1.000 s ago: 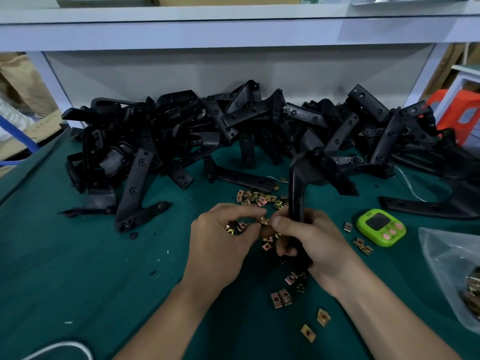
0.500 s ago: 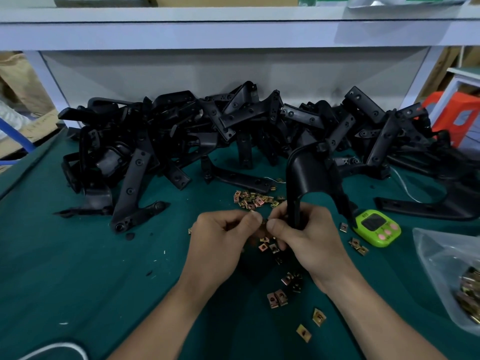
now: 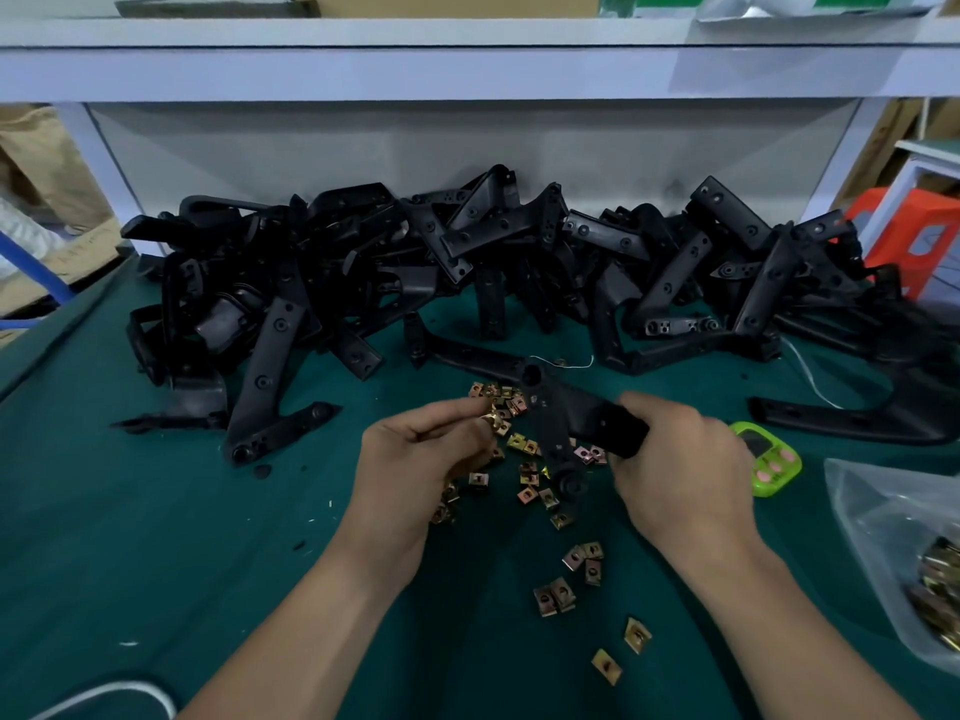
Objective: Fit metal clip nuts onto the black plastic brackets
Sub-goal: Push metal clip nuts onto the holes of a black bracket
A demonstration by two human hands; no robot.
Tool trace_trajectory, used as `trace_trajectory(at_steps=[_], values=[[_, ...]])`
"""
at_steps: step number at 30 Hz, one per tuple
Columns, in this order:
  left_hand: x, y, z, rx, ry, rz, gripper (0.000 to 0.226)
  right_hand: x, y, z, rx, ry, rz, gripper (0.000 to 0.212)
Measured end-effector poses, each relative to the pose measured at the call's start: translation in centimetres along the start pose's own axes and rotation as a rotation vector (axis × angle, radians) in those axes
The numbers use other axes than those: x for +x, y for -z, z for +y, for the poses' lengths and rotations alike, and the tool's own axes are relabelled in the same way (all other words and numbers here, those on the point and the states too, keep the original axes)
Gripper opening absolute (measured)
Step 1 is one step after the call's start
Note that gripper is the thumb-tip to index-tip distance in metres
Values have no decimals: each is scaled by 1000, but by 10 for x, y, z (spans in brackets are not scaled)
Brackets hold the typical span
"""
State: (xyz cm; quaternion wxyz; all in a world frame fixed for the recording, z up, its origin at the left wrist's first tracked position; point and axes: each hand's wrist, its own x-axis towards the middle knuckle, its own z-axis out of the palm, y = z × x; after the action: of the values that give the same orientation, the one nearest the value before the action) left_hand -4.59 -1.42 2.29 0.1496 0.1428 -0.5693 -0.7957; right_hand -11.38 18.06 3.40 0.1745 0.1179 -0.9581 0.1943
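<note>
My right hand (image 3: 680, 470) grips one end of a black plastic bracket (image 3: 558, 423), which lies low and slanted over the green mat, its other arm pointing toward me. A brass clip nut sits on the bracket near my right thumb. My left hand (image 3: 421, 470) pinches a single clip nut (image 3: 491, 420) between thumb and fingers, just left of the bracket. Several loose clip nuts (image 3: 530, 475) are scattered on the mat between and below my hands.
A big heap of black brackets (image 3: 467, 262) fills the back of the green mat (image 3: 156, 537). A green timer (image 3: 769, 459) lies right of my right hand. A clear bag of clip nuts (image 3: 914, 558) sits at the right edge. A white shelf spans overhead.
The bracket, held upright before, has been turned down flat and low over the mat. My left hand has drawn slightly left, still pinching a clip nut.
</note>
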Motion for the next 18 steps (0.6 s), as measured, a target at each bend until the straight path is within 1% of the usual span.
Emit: trace_trajectory(at_steps=[1,4,5,8,10,12,15,18], values=[[0,-1,0,-3,2,-20,16,0,2,-1,-55,-8,-5,38],[-2,-1,1,-6,2,-80,34,-1,8,-4,-145,-15,9,43],[-3,0,1,-3,-1,-89,36,-1,9,-6,-153,-11,12,45],[-3,0,0,4,-15,-128,34,-2,12,-9,-161,1,1,49],[-3,-1,-1,6,-18,-128,32,-2,11,-8,-173,-2,-30,48],[-4,-2,-1,5,-21,-123,32,-3,11,-8,-169,4,-32,52],[-4,-1,0,1,-17,-128,30,-3,11,-8,-124,62,36,57],[-4,-1,1,-6,-9,-127,35,-3,8,-6,-124,127,99,62]])
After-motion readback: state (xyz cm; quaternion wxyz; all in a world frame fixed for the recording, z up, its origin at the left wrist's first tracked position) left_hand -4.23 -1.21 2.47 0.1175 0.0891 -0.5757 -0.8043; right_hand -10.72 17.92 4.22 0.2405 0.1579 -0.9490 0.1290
